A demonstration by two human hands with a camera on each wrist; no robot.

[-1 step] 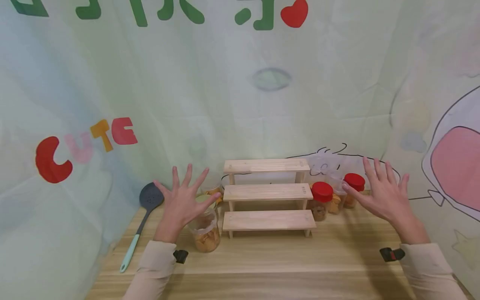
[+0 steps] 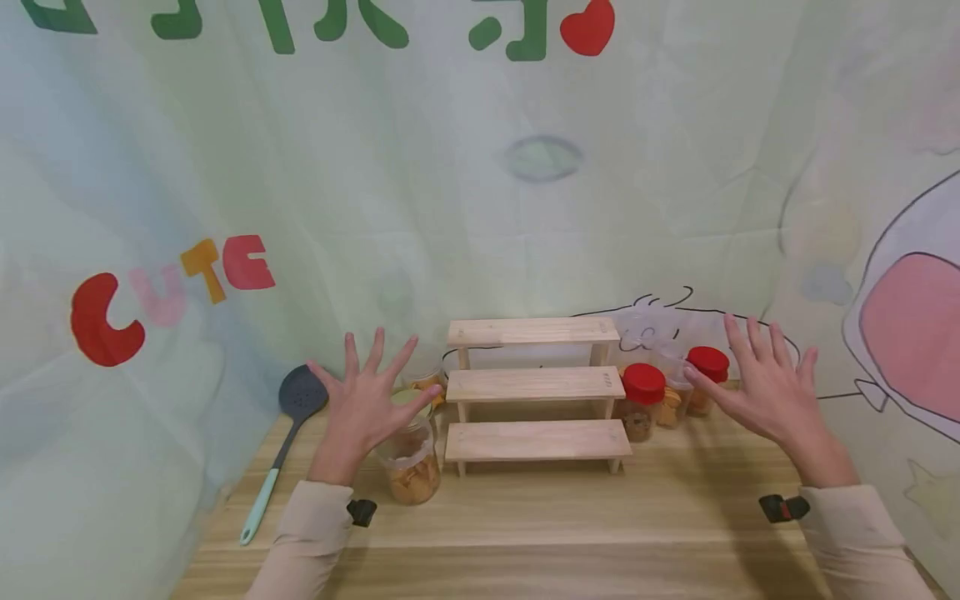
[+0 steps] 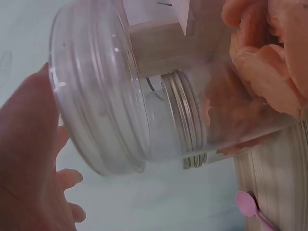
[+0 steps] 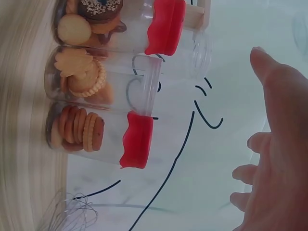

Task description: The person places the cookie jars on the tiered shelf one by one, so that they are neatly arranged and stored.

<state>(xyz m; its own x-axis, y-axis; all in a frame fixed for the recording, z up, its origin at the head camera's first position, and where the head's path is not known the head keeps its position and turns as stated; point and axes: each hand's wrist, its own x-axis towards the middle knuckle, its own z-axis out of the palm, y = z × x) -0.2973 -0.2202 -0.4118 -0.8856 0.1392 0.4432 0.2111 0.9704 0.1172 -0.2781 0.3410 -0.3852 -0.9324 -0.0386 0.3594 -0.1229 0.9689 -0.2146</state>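
My left hand (image 2: 365, 407) is held up with its fingers spread, above and behind a clear jar (image 2: 414, 475) of snacks at the left of the table. In the left wrist view that open-topped jar (image 3: 101, 91) fills the middle, close to the hand but not gripped. My right hand (image 2: 772, 396) is raised too, fingers apart and holding nothing. Near it stand clear cookie jars, two with red lids (image 2: 644, 384), (image 2: 708, 364). The right wrist view shows several cookies (image 4: 82, 127) inside them. Between the hands is a three-step wooden rack (image 2: 536, 385).
A slotted turner (image 2: 302, 394) with a pale green handle lies at the far left. Behind the left hand are a jar with a green lid (image 2: 414, 400) and more snacks. A pink spoon (image 3: 246, 204) and a wire whisk (image 4: 72, 211) appear in the wrist views. Printed cloth (image 2: 480, 233) hangs behind.
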